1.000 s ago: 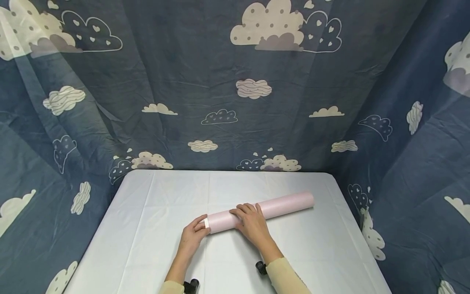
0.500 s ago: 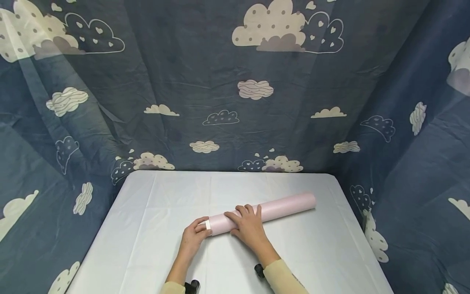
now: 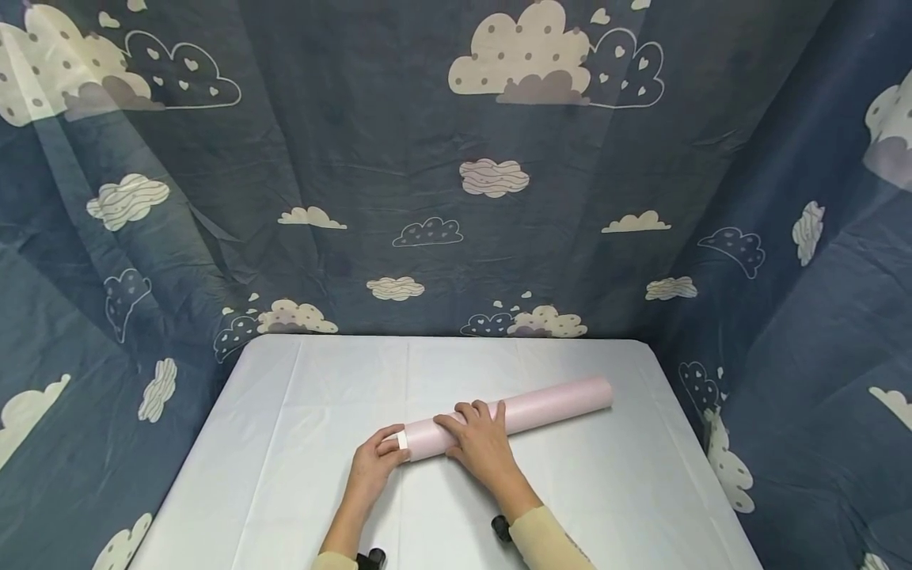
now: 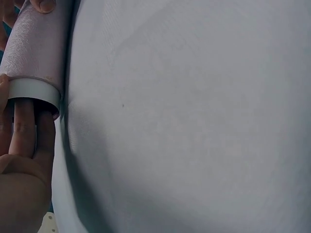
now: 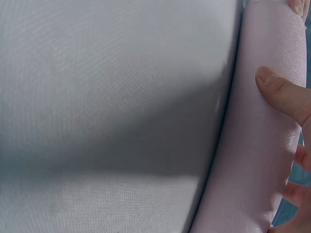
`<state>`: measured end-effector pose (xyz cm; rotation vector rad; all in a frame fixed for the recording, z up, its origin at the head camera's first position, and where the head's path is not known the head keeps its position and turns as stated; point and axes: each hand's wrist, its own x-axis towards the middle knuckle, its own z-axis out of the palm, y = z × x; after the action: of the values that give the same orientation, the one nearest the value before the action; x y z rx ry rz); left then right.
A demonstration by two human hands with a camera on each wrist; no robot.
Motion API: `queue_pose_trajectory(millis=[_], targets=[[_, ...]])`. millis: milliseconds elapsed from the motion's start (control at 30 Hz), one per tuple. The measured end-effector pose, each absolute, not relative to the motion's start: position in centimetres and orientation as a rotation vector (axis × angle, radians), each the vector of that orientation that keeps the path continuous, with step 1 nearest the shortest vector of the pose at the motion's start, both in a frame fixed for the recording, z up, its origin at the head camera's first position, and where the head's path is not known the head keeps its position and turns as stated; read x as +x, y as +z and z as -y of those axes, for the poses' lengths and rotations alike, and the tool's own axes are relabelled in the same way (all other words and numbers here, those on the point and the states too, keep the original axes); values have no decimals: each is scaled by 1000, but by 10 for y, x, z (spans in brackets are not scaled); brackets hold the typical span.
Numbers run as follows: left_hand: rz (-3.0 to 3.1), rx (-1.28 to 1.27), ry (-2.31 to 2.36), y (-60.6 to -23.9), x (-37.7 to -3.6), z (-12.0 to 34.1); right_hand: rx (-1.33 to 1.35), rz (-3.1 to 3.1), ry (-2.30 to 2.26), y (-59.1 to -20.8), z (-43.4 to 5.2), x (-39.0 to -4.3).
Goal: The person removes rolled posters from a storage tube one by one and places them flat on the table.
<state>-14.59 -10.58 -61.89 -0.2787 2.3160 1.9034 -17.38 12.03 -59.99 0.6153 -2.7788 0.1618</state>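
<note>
My right hand [image 3: 483, 443] lies over the pink paper roll [image 3: 513, 413], fingers curved across the top and thumb [image 5: 279, 92] pressing its near side, so I am gripping it rather than just resting on it. My left hand [image 3: 375, 465] is at the roll's near end, where the white core tube [image 4: 31, 91] shows; the wrist view shows two fingers [image 4: 24, 128] pushed inside the tube. The rest of that hand closes round the rim, so it holds the end. The roll lies flat on the white tablecloth [image 3: 299, 443], slanting from in front of me up toward the right, its far end well short of the table's right edge.

What could go wrong, as I judge it: the roll is round and the cloth smooth, so if I ease my right hand it may roll toward the back of the table. Squeezing too hard with thumb and fingers could crease the textured outer layer or dent the paper. My fingers inside the core could push it out of the paper, or let the layers slide out lengthwise into a cone. Dragging the roll could ruck the cloth along its fold lines.

The only container-like thing is the hollow core, and at this end it holds nothing but my fingers; the far end I cannot see into
</note>
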Motion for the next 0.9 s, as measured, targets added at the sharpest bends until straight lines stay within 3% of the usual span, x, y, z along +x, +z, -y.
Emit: queue_pose_trajectory(millis=[900], targets=[[-2335, -307, 1936, -625, -145, 109, 606, 2774, 191, -601, -124, -175]])
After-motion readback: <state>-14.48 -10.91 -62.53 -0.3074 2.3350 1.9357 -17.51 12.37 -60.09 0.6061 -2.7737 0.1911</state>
